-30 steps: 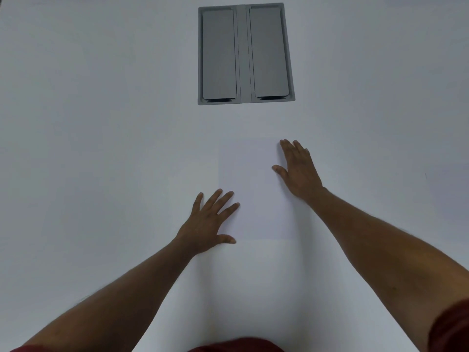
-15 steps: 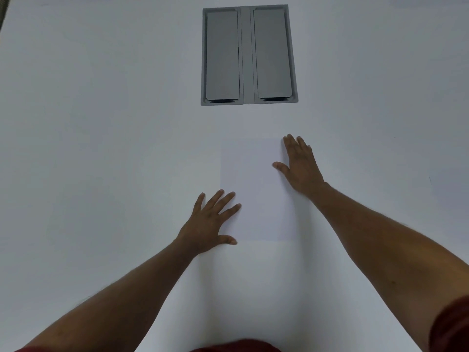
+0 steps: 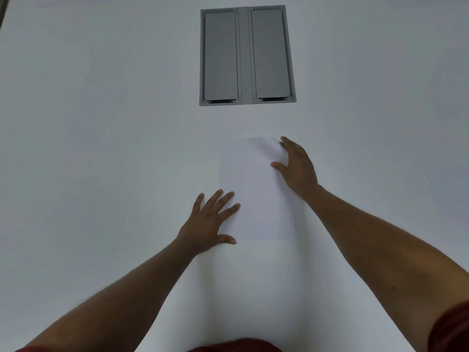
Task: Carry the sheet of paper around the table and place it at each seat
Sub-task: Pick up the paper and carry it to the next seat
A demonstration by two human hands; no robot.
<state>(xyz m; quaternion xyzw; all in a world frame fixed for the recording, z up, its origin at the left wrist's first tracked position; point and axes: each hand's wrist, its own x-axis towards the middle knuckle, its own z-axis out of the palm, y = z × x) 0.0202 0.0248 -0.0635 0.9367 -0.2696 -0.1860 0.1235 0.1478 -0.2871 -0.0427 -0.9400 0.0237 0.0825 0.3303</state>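
A white sheet of paper (image 3: 256, 189) lies lengthwise on the white table (image 3: 101, 148), straight ahead of me. My left hand (image 3: 212, 222) rests flat with fingers spread on the sheet's near left edge. My right hand (image 3: 298, 166) is at the far right corner. Its thumb lies on top of the sheet and its fingers curl around the corner, which bends up slightly. The right edge of the sheet is hidden under that hand.
A grey cable hatch (image 3: 247, 55) with two closed flaps is set into the table just beyond the sheet. A sliver of floor shows at the table's far left corner (image 3: 3, 16). My red sleeve (image 3: 449, 329) shows at the lower right.
My right hand's fingers have gone from flat to curled around the sheet's far right corner, and that corner has lifted a little. My left hand has stayed in place.
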